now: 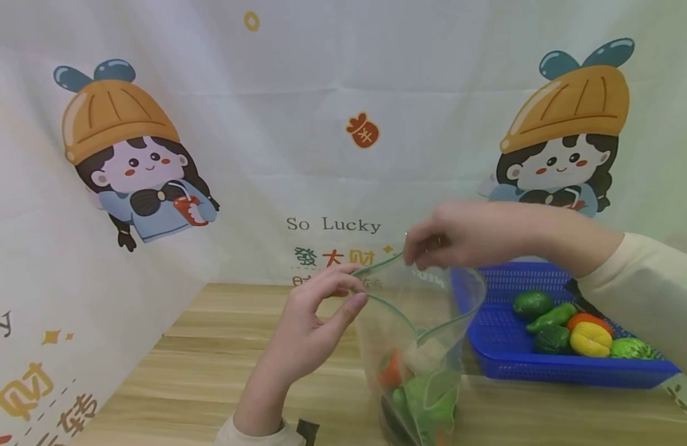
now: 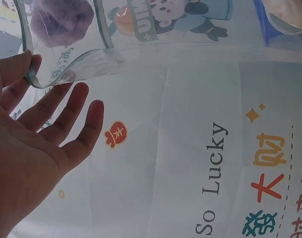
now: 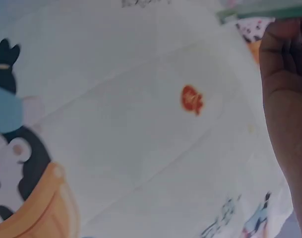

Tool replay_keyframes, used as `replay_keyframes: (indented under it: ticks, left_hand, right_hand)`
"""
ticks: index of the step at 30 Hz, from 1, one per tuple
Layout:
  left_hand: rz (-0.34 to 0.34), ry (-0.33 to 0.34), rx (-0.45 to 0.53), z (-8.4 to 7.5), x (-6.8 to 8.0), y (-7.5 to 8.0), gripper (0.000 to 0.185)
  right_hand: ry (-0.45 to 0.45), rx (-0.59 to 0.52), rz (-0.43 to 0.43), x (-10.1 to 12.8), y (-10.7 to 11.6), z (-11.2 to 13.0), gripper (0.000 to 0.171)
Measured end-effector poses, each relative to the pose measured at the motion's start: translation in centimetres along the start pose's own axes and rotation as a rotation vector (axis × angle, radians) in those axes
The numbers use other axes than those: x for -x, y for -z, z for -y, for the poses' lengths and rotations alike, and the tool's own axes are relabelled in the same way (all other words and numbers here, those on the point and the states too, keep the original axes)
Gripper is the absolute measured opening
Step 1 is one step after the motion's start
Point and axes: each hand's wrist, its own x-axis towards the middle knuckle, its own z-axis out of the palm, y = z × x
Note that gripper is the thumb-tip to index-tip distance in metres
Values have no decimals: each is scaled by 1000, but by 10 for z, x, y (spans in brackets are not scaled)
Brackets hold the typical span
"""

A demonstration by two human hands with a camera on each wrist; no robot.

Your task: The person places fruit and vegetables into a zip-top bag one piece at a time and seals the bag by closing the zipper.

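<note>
A clear plastic bag [image 1: 371,334] with a green-edged mouth stands upright on the table, its mouth spread wide. Through its wall show a reddish-orange item [image 1: 391,370], a pale rounded one [image 1: 424,357] and green vegetables [image 1: 432,396], blurred by the plastic. My left hand [image 1: 306,331] pinches the left corner of the mouth between thumb and index finger; the left wrist view shows the other fingers of that hand [image 2: 46,134] spread apart. Across the mouth, my right hand [image 1: 460,235] pinches the far edge with bent fingers. In the right wrist view, the right hand [image 3: 287,84] meets the green strip [image 3: 270,14].
A blue plastic basket [image 1: 566,371] stands right of the bag, under the right forearm. It holds an avocado-like item [image 1: 533,305], a green pepper [image 1: 552,318], a yellow vegetable [image 1: 591,339] and others. Behind the wooden table [image 1: 220,359] hangs a printed cloth [image 1: 298,155].
</note>
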Motion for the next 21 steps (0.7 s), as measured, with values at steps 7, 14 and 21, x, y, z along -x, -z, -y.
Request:
replay_keyframes:
  ticks: [7, 14, 21]
  left_hand:
    - [3, 14, -3, -1, 0, 0, 4]
    - [6, 9, -7, -1, 0, 1, 4]
    - [6, 12, -10, -1, 0, 1, 5]
  right_hand:
    - [-73, 69, -261, 16, 12, -53, 11]
    - [-257, 159, -239, 32, -5, -118, 10]
    - [-448, 107, 7, 56, -36, -170, 15]
